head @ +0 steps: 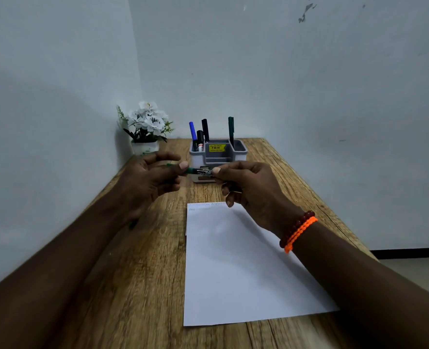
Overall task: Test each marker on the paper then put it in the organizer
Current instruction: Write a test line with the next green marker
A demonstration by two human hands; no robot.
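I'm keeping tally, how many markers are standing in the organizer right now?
4. In the organizer, a blue marker, a short black marker and a taller black marker share the left compartment; a dark green marker stands right. Shorter ones may be hidden.

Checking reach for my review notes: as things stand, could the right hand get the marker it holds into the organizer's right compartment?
Probably yes. The right hand pinches the green marker just in front of the organizer, and nothing stands between them. The left hand grips the marker's other end and would have to let go first.

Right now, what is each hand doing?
Left hand: pinches the green marker at its cap end.
Right hand: grips the marker's barrel.
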